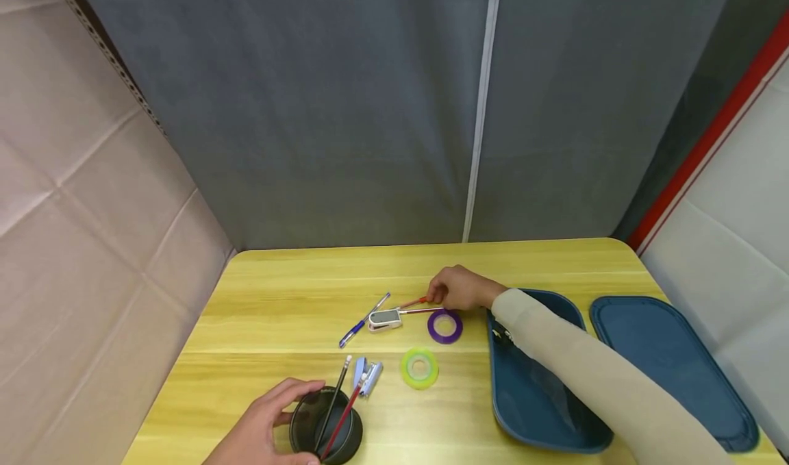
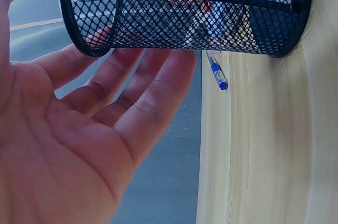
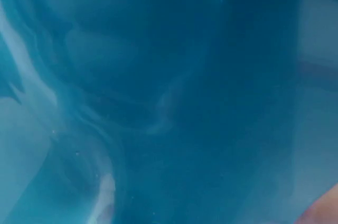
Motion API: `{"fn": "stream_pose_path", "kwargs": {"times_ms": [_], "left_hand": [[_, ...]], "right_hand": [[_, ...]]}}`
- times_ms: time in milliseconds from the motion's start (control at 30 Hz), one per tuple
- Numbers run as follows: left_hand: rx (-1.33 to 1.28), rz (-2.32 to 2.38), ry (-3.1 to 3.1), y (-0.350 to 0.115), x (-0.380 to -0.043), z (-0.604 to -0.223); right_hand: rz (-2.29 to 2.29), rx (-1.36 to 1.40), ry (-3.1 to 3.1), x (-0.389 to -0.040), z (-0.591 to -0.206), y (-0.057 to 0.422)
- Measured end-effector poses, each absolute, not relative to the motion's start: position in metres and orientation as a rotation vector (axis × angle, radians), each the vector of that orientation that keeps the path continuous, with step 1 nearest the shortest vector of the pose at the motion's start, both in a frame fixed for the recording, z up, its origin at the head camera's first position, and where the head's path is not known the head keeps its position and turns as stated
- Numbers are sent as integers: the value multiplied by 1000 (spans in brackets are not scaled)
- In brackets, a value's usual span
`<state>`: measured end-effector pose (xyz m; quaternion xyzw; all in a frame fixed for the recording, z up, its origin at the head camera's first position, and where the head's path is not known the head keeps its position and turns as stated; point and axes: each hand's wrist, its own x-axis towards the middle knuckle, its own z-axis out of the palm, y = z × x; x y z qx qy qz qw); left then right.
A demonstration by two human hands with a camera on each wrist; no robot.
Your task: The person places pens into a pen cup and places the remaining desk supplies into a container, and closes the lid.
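Yellow wood-grain table [image 1: 234, 328] against a grey curtain [image 1: 339, 109], with pale panels [image 1: 98, 246] at both sides. Nearest: left hand [image 1: 265, 420] grips a black mesh cup [image 1: 354, 437], fingers along one side and thumb at the near rim. Cup stands upright; a black pencil [image 1: 333, 400] and a red pencil [image 1: 346, 413] lean inside it. Just beyond, a pale blue stapler [image 1: 372, 377]; to its right, a green tape roll [image 1: 407, 369]. Further right, a dark blue tray [image 1: 524, 410], partly under the beige sleeve [image 1: 592, 355], with its matching flat lid [image 1: 672, 362] alongside. Further back: purple tape roll [image 1: 433, 328], small white-grey item [image 1: 385, 319], blue pen [image 1: 360, 324] just left of it. Right hand [image 1: 462, 288], fingers drawn in narrow, pinches the right end of a slim red stick [image 1: 414, 303] lying beyond the purple roll; a second slim stick [image 1: 421, 310] lies just nearer. Right-wrist view: mostly blurred blue, grip not visible there
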<state>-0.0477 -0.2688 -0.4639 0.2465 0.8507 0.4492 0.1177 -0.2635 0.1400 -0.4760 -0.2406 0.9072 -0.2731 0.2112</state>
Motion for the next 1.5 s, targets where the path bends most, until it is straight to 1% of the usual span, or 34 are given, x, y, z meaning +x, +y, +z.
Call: {"fn": "stream_pose_path", "kwargs": {"times_ms": [467,1067,1500], "left_hand": [[773,1359,2450,-269,-49,-465],[703,1361,2417,-271,-52,-464],[693,1375,2397,-273,-54,-468]], "right_hand": [[-784,-674,2521,-265,-479,140],[-766,-621,2532,-265,-484,130],[-769,-680,2517,-270,-486,131]]}}
